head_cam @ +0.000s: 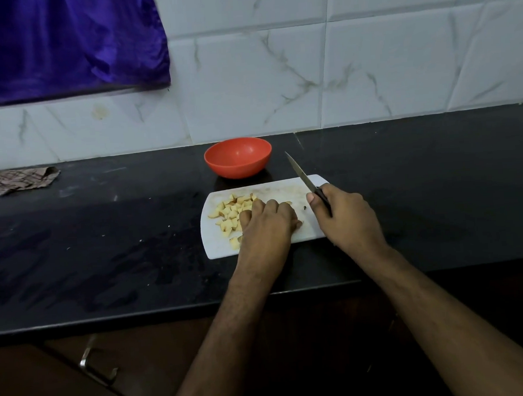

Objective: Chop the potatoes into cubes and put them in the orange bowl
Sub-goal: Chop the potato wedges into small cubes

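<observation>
- Looking down from the head view, I see a dark cabinet front nearest me, with a metal drawer handle (95,365) at lower left under the edge of the black bench (105,251).
- My two bare forearms reach out over that edge to the white cutting board (223,248), which lies close to the near side of the bench, I judge so the cutting is within easy reach.
- My left hand (266,224) is on the board, fingers curled down over the right side of the heap of potato cubes (230,213); I judge it is gathering or steadying pieces, but whether anything is pinched under the fingers I cannot tell.
- The cubes are pale yellow, some with skin on, and sit on the left half of the board; none has reached the bowl that I can see.
- My right hand (344,216) is wrapped tight around the dark handle of the knife (301,174). The blade points up and away toward the far left, its tip clear of the board, I judge to keep the edge away from my left hand.
- Just beyond the board's far edge stands the orange bowl (238,157), upright and apart from the board, placed handily for moving the cubes across.
- Well off at far left a crumpled checked cloth (18,180) lies against the wall.
- Behind all stands the white marbled tile wall (368,71), with a purple cloth (64,44) hanging at upper left.
</observation>
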